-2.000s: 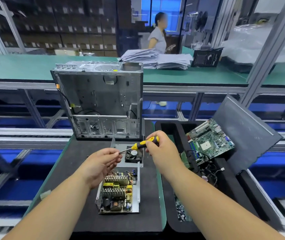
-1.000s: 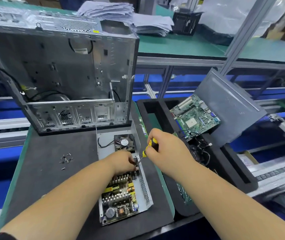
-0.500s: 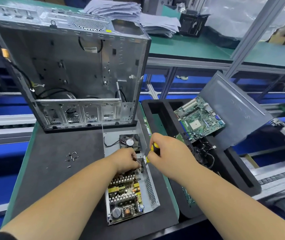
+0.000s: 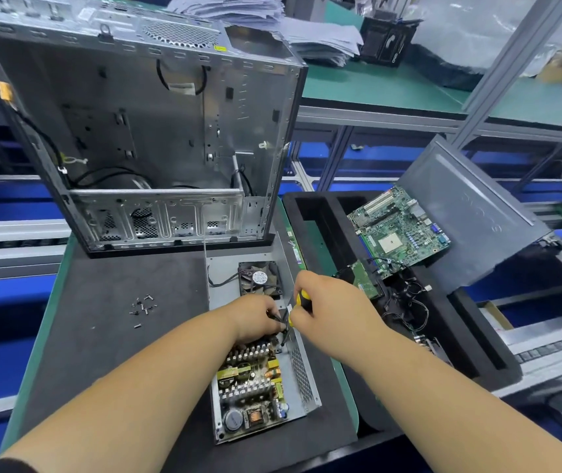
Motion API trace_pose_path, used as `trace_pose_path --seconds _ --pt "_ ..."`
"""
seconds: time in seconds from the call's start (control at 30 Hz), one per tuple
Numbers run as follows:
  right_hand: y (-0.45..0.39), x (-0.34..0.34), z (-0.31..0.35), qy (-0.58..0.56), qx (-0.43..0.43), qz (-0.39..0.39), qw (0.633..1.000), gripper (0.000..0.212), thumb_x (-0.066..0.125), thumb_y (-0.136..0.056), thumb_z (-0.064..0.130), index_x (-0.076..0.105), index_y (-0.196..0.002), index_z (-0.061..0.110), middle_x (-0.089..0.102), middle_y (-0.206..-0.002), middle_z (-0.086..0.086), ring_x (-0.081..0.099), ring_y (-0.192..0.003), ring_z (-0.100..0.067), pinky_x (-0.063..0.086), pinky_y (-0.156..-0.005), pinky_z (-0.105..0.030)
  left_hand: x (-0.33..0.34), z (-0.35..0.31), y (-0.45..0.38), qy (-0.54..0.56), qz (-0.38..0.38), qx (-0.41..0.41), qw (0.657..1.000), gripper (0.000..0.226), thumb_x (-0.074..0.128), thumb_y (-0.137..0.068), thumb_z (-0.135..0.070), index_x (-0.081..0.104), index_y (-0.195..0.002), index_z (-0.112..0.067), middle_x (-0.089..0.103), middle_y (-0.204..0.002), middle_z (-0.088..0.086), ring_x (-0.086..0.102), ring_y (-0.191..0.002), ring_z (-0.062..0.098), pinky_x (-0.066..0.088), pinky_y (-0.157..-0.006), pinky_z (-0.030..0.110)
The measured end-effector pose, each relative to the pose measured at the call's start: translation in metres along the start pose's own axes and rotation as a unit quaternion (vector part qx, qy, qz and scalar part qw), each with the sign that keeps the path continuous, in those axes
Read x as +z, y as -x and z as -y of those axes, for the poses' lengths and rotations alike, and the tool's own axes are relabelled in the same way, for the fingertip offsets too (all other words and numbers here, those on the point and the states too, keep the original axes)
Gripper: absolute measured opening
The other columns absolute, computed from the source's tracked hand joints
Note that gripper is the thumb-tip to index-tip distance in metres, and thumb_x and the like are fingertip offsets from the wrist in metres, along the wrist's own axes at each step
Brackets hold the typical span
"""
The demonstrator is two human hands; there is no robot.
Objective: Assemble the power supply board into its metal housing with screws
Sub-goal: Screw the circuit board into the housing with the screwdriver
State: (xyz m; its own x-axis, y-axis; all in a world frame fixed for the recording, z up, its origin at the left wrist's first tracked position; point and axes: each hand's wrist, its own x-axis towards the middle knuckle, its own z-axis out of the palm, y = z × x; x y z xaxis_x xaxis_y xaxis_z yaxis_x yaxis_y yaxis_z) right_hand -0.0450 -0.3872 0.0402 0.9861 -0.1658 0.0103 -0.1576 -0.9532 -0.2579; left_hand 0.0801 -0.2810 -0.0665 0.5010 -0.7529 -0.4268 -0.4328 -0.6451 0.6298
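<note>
Both hands have dropped onto the power supply board (image 4: 252,380) inside its metal housing (image 4: 301,373); right hand (image 4: 327,308) grips the screwdriver (image 4: 298,307), left hand (image 4: 255,319) pinches beside its tip.

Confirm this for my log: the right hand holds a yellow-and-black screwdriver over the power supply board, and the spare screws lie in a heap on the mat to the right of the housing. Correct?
Not quite. The head view shows the spare screws on the mat left of the housing, not right. The rest stands: the right hand holds the yellow-and-black screwdriver over the power supply board.
</note>
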Motion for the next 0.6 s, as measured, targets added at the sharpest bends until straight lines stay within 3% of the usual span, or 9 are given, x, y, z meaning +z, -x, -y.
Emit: trace_pose_path --seconds 0.23,0.47,0.6 --pt "-0.003 0.007 -0.002 -0.003 0.001 0.014 1.0 0.013 0.052 -0.086 0.03 0.041 -0.089 0.024 0.048 -0.071 0.005 0.047 -0.068 -0.023 0.035 -0.053 -0.033 -0.001 -0.003 0.003 -0.023 0.012 0.013 1.0 0.013 0.063 -0.089 -0.031 0.054 -0.097 -0.025 0.055 -0.093 0.0 0.048 -0.073 0.013 0.036 -0.056 0.025" --pt "-0.003 0.013 -0.005 0.001 -0.003 0.02 1.0 0.014 0.052 -0.087 0.03 0.039 -0.09 0.025 0.048 -0.07 0.004 0.042 -0.061 -0.017 0.029 -0.047 -0.029 0.001 -0.002 0.002 -0.032 0.017 0.019 0.999 0.012 0.062 -0.089 -0.029 0.053 -0.096 -0.026 0.055 -0.094 -0.001 0.049 -0.083 0.017 0.037 -0.066 0.028" --pt "-0.003 0.015 -0.005 0.002 -0.007 0.017 1.0 0.013 0.052 -0.087 0.031 0.043 -0.092 0.023 0.051 -0.073 0.002 0.046 -0.064 -0.022 0.034 -0.051 -0.031 0.001 -0.002 0.001 -0.032 0.015 0.026 0.999 0.011 0.062 -0.089 -0.029 0.054 -0.096 -0.026 0.055 -0.094 -0.002 0.049 -0.084 0.017 0.037 -0.07 0.028"
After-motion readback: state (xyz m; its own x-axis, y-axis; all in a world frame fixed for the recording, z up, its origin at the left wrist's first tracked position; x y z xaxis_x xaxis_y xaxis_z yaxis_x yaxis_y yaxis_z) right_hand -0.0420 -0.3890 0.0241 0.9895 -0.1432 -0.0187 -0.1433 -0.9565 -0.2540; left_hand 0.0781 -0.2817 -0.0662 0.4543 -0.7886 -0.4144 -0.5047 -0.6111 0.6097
